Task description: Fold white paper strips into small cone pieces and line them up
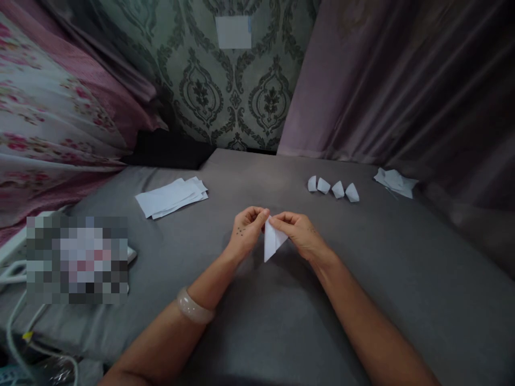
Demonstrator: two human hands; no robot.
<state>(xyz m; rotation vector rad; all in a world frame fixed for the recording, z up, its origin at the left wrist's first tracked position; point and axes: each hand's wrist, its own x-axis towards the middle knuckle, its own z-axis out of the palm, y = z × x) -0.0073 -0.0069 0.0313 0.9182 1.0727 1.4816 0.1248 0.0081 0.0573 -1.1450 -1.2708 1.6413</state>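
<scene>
A folded piece of white paper (273, 241) is pinched between both hands above the grey surface, one corner pointing down. My left hand (250, 228) is closed on its upper left edge, thumb against the paper. My right hand (300, 230) grips the upper right side, with the fingers curled behind and partly hidden. Beyond the right hand, several small folded paper shapes (338, 189) stand in a row. Farther left lies a stack of white paper strips (173, 197), slightly fanned out.
Crumpled white paper (396, 182) lies at the far right, by a draped curtain (402, 80). A black folded cloth (171, 149) rests at the back left. A blurred-out patch (76, 260) and white cables (16, 332) are at the left edge. Patterned wallpaper (237, 102) closes off the back.
</scene>
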